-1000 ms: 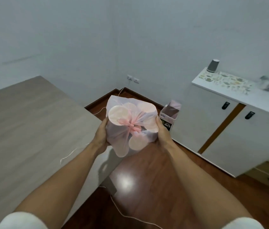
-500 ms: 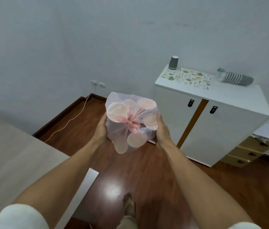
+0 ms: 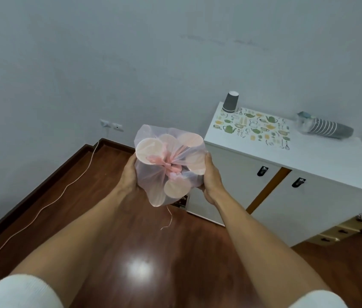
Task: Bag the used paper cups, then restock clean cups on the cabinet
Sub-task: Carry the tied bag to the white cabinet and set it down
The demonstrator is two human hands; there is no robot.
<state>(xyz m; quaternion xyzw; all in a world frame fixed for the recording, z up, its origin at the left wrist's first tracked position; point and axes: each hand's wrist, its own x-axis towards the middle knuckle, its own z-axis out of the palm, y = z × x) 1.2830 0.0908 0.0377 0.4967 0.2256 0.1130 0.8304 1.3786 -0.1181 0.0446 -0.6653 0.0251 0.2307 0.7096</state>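
Both hands (image 3: 128, 176) (image 3: 212, 181) cradle tied cup bag (image 3: 166, 165); no legible writing.

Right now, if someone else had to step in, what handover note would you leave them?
Left hand and right hand grip the tied bag of used cups from either side, held in the air near the cabinet.
On the cabinet: one upside-down grey cup and a sleeve of cups lying on its side.
Done: used cups bagged and bag tied.
Left: put the bag down, restock clean cups.
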